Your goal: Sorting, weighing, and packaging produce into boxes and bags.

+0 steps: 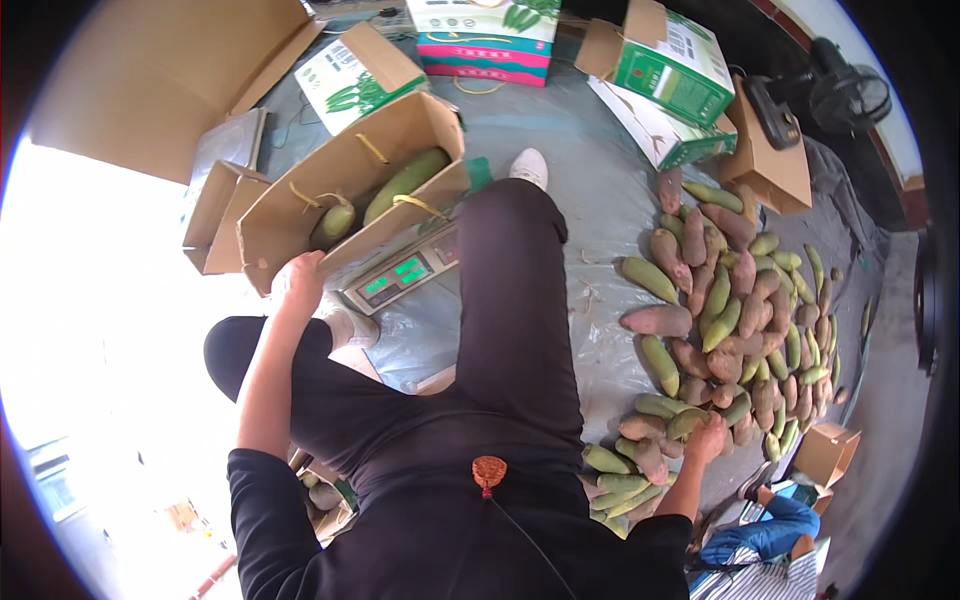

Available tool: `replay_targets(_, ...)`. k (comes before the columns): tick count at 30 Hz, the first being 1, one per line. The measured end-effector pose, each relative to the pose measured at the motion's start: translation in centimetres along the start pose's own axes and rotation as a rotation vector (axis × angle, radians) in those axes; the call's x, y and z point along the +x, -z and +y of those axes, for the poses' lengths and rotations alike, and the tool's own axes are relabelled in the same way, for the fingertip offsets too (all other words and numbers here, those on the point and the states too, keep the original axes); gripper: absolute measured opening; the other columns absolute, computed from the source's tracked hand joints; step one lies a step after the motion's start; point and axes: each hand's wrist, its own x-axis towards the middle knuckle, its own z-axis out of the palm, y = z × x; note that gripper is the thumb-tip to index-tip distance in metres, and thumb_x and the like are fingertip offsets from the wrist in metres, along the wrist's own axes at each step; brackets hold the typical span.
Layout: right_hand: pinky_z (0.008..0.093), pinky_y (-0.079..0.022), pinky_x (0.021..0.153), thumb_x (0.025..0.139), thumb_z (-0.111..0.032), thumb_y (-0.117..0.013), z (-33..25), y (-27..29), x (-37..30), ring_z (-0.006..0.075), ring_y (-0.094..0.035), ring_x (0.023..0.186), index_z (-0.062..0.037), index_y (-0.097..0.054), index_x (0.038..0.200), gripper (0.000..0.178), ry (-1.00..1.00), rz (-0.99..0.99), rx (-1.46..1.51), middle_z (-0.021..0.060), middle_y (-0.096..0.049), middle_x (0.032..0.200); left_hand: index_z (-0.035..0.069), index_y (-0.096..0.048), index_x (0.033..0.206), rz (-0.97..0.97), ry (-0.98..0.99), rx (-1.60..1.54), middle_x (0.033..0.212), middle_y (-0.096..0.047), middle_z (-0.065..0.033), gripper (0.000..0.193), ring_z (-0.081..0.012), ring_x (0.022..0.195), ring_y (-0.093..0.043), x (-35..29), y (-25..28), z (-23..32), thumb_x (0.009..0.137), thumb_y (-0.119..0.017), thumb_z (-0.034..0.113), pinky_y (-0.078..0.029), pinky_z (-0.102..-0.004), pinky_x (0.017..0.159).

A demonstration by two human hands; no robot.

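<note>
An open cardboard box (350, 248) with yellow cord handles stands on a weighing scale (405, 272) with a green lit display. Inside lie green radishes (405, 186). My left hand (298, 282) grips the near left edge of this box. To my right spreads a pile of green radishes and reddish-brown roots (657, 320) that look like sweet potatoes. At the near edge of that pile my right hand (708, 437) is closed on a green radish (687, 424); its fingertips are partly hidden.
Printed boxes (675, 75) and a pink and teal carton (485, 60) stand at the back. A black fan (845, 98) is at the far right. Another person in blue trousers (765, 530) sits at lower right. Plastic sheeting (600, 290) covers the floor.
</note>
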Motion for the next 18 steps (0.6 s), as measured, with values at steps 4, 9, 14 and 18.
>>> replay_targets(4,0.0442,-0.044,0.074,0.073,-0.014,-0.067,-2.2,3.3,1.9,0.035,-0.055,0.09,-0.006,-0.059,0.102,0.031,0.103,0.187,0.045,0.0127,-0.057,0.093,0.002,-0.062,0.093,-0.068,0.126,0.077,0.089,-0.062,-0.0173,0.022,-0.0356,0.089,-0.059,-1.1,2.8,3.1,0.072,-0.063,0.005,-0.046,-0.0415,0.077)
replay_targets(9,0.0371,-0.046,0.078,0.079,-0.013,-0.065,-7.7,9.2,6.4,0.0308,-0.058,0.091,-0.0015,-0.059,0.108,0.032,0.191,0.293,0.573,0.0152,-0.059,0.102,0.006,-0.062,0.094,0.054,-0.027,0.069,0.09,-0.063,-0.0133,0.022,-0.0321,0.09,-0.06,-1.3,1.8,1.6,0.071,-0.062,0.006,-0.047,-0.0412,0.079)
replay_targets(14,0.027,-0.046,0.083,0.083,-0.004,-0.062,-21.2,21.6,8.1,0.0154,-0.058,0.096,0.0004,-0.057,0.112,0.029,0.451,0.379,0.961,0.0095,-0.06,0.106,0.004,-0.061,0.094,0.092,-0.05,0.018,0.093,-0.061,-0.0158,0.026,-0.0333,0.094,-0.057,-1.7,2.2,1.9,0.069,-0.067,0.008,-0.045,-0.0413,0.082)
replay_targets(18,0.0247,-0.046,0.084,0.083,0.0,-0.062,-31.6,28.9,7.1,0.0127,-0.058,0.093,0.0035,-0.057,0.112,0.029,0.693,0.274,1.336,0.0088,-0.061,0.106,0.003,-0.061,0.092,0.147,-0.058,-0.077,0.092,-0.06,-0.0159,0.025,-0.0334,0.093,-0.057,-2.0,2.3,1.4,0.069,-0.066,0.008,-0.045,-0.0413,0.082)
